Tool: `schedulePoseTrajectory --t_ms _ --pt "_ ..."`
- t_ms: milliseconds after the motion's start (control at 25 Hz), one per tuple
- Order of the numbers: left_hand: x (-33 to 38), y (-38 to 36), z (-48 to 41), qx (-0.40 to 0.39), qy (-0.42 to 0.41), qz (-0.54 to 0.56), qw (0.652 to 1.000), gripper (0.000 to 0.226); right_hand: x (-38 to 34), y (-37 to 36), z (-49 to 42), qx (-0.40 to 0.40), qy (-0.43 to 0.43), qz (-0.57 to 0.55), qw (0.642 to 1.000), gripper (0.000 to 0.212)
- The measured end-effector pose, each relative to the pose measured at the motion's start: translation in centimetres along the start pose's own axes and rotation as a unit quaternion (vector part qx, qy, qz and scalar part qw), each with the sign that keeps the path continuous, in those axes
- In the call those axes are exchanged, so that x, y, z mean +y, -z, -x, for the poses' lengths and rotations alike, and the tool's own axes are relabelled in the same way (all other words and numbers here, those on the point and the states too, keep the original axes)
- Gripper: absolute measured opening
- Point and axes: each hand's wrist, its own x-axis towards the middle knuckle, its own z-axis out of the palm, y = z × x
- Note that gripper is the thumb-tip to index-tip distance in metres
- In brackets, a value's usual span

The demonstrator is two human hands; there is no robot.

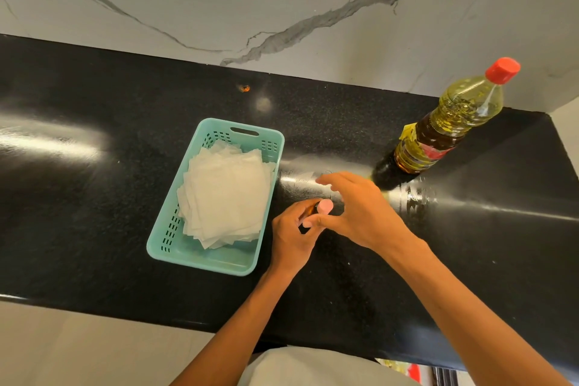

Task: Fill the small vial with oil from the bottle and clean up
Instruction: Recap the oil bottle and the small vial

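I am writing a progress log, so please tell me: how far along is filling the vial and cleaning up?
Done: unclear; the vial is mostly hidden, so its fill cannot be judged, and the bottle stands capped. In hand: the left hand grips the vial, the right hand is at its pink cap. Left: probably wiping; tissues lie in the basket, and shiny smears mark the counter beside the bottle.
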Motion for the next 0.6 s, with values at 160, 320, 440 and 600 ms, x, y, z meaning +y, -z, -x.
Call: schedulePoseTrajectory --t_ms 160,320,440,600 --pt "0.0 0.0 0.1 -0.01 0.028 0.026 0.999 0.032 0.1 1.1 -0.5 -0.063 0.087 0.024 0.994 0.025" --pt "0.1 0.0 0.1 -0.016 0.008 0.026 1.0 0.033 -0.3 0.0 -0.7 -0.006 0.01 0.138 0.99 0.04" --pt "0.0 0.1 0.0 -0.002 -0.006 -0.005 1.0 0.032 -0.7 0.0 -0.1 -0.003 -0.026 0.094 0.995 0.057" --pt "0.4 0.1 0.1 -0.012 0.025 0.021 0.999 0.037 -0.6 1.1 -0.3 -0.073 0.057 0.019 0.996 0.031"
